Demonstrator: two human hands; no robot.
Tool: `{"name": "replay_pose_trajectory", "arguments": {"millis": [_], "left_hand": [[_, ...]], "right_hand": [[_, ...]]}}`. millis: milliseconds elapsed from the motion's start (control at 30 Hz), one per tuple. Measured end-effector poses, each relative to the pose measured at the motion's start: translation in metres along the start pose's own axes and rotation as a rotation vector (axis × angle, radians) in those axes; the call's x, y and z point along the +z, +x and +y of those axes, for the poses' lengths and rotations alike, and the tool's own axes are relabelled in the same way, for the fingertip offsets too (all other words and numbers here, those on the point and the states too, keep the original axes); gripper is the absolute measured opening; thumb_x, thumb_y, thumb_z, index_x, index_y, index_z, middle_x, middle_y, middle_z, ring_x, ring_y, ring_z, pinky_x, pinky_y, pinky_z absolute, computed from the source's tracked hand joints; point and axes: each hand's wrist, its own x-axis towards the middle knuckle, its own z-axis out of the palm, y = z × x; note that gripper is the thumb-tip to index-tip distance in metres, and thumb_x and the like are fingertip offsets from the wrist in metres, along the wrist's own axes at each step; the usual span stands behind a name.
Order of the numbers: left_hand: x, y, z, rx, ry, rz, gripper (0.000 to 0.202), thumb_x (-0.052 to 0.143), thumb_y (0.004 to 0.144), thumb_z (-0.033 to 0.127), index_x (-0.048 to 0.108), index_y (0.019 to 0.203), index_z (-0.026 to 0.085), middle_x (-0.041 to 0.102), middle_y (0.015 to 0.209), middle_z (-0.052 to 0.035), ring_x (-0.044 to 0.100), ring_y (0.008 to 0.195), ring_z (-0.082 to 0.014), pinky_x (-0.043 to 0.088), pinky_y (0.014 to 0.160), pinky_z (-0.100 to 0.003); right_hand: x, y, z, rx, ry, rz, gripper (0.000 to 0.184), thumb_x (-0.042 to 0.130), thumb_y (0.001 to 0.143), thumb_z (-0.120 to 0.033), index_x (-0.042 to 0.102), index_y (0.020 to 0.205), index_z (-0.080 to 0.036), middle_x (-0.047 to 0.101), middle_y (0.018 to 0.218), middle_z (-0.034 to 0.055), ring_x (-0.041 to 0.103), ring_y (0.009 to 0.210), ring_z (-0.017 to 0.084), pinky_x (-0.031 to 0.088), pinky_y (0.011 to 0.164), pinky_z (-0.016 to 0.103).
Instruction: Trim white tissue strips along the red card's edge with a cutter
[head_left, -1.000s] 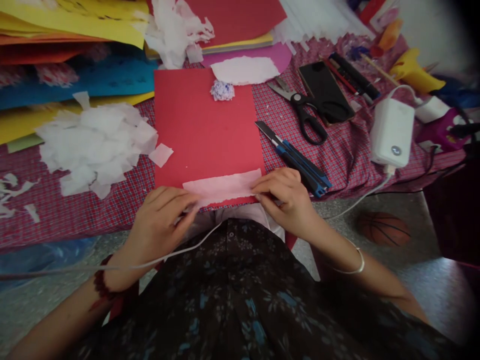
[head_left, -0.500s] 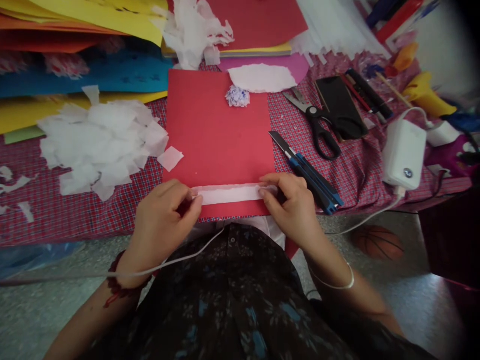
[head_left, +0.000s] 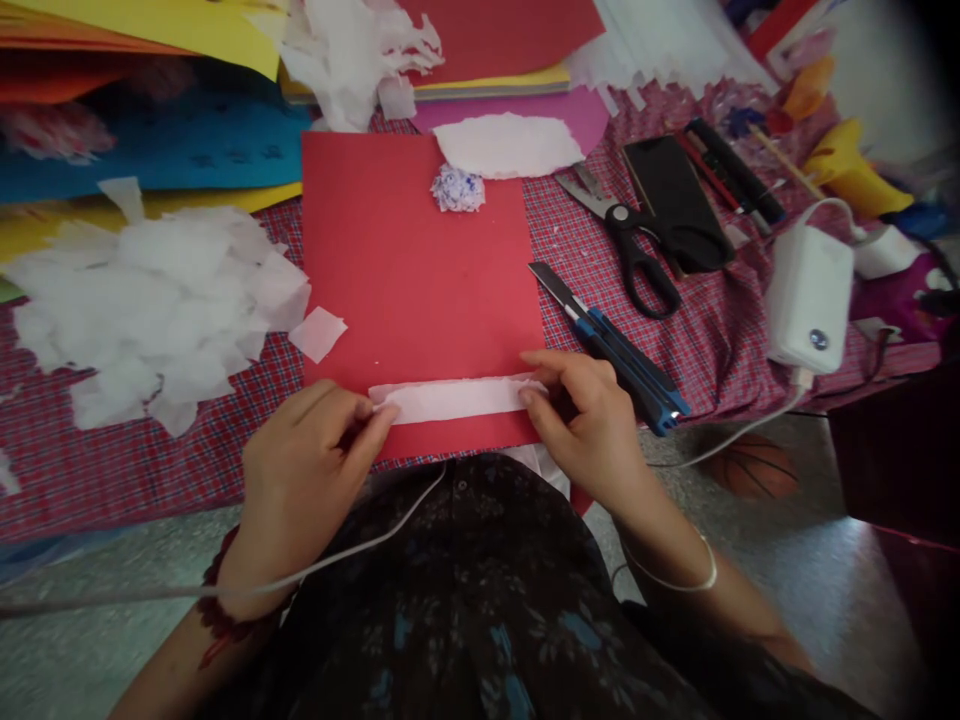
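Note:
A folded strip of thin white paper [head_left: 461, 399] stretches between my hands, over the near part of a red sheet [head_left: 405, 270]. My left hand [head_left: 311, 470] pinches its left end between thumb and fingers. At the other end, my right hand [head_left: 581, 410] has thumb and forefinger closed on the strip. One small white paper square [head_left: 319, 334] lies at the red sheet's left edge, beside a heap of similar white pieces [head_left: 165, 300]. Near the sheet's top sit a crumpled blue-and-white paper ball [head_left: 458, 188] and a torn white paper piece [head_left: 510, 145].
Right of the sheet lie a blue utility knife [head_left: 611, 350] with its blade out, black scissors [head_left: 637, 235], a dark phone [head_left: 671, 190] and pens [head_left: 735, 170]. A white power bank [head_left: 810, 295] trails a cable [head_left: 360, 540] across my lap. Coloured paper stacks [head_left: 150, 130] stand at the back left.
The view has shifted slightly, so the table things appear a little further left. The strip's left end has come lower with my left hand, and more of its length shows. Both hands keep their pinch.

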Motion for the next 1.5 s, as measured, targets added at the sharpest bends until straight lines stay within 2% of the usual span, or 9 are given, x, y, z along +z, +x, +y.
{"name": "replay_pose_trajectory", "arguments": {"millis": [267, 500, 700, 833, 1067, 1300, 1500], "left_hand": [[-0.002, 0.003, -0.004, -0.015, 0.028, -0.004, 0.03, 0.065, 0.107, 0.029, 0.061, 0.078, 0.02, 0.065, 0.075, 0.0013, 0.061, 0.069, -0.0158, 0.041, 0.065, -0.03], [-0.006, 0.005, -0.006, -0.071, 0.016, -0.046, 0.031, 0.067, 0.102, 0.029, 0.06, 0.073, 0.022, 0.06, 0.069, 0.0038, 0.059, 0.064, -0.0147, 0.038, 0.061, -0.03], [-0.004, 0.004, -0.004, -0.078, 0.024, -0.025, 0.031, 0.068, 0.102, 0.029, 0.059, 0.073, 0.022, 0.059, 0.068, 0.005, 0.058, 0.062, -0.0138, 0.036, 0.059, -0.03], [-0.004, 0.004, -0.005, -0.055, 0.029, -0.021, 0.03, 0.067, 0.102, 0.03, 0.059, 0.073, 0.022, 0.058, 0.067, 0.005, 0.056, 0.06, -0.0137, 0.035, 0.058, -0.03], [-0.006, 0.008, -0.005, -0.048, 0.055, -0.035, 0.031, 0.067, 0.099, 0.03, 0.057, 0.072, 0.021, 0.056, 0.067, 0.0045, 0.055, 0.06, -0.0131, 0.033, 0.056, -0.028], [-0.002, 0.01, -0.005, -0.102, 0.058, -0.025, 0.03, 0.064, 0.098, 0.035, 0.06, 0.071, 0.021, 0.06, 0.067, 0.0026, 0.056, 0.062, -0.0143, 0.035, 0.059, -0.027], [-0.002, 0.011, -0.007, -0.11, 0.064, -0.048, 0.031, 0.063, 0.098, 0.037, 0.06, 0.071, 0.021, 0.061, 0.067, 0.0021, 0.057, 0.063, -0.0145, 0.037, 0.059, -0.027]], "right_hand": [[0.003, 0.001, -0.001, -0.014, -0.026, 0.026, 0.028, 0.064, 0.097, -0.017, 0.07, 0.123, -0.026, 0.079, 0.092, 0.0035, 0.073, 0.083, 0.023, 0.052, 0.078, 0.042], [0.003, 0.003, -0.006, -0.006, -0.031, 0.013, 0.026, 0.061, 0.1, -0.015, 0.07, 0.123, -0.021, 0.078, 0.089, 0.0033, 0.072, 0.081, 0.022, 0.051, 0.079, 0.039], [0.003, 0.003, -0.007, 0.049, -0.074, -0.011, 0.028, 0.062, 0.098, -0.017, 0.071, 0.124, -0.023, 0.077, 0.087, 0.003, 0.072, 0.08, 0.023, 0.051, 0.081, 0.04], [0.002, 0.004, -0.008, 0.051, -0.045, -0.012, 0.029, 0.059, 0.1, -0.017, 0.07, 0.126, -0.021, 0.077, 0.09, 0.0045, 0.071, 0.081, 0.022, 0.052, 0.081, 0.04], [-0.003, 0.003, -0.007, 0.078, 0.065, -0.003, 0.032, 0.049, 0.109, -0.029, 0.063, 0.137, -0.021, 0.076, 0.098, 0.0057, 0.07, 0.086, 0.022, 0.055, 0.083, 0.04], [0.003, 0.003, -0.004, 0.076, 0.024, 0.009, 0.037, 0.054, 0.099, -0.015, 0.064, 0.134, -0.023, 0.076, 0.097, 0.0048, 0.071, 0.088, 0.023, 0.055, 0.085, 0.042], [0.007, 0.003, -0.002, 0.045, 0.001, 0.027, 0.038, 0.055, 0.095, -0.012, 0.065, 0.131, -0.018, 0.076, 0.09, 0.0038, 0.07, 0.082, 0.022, 0.054, 0.083, 0.041]]}}
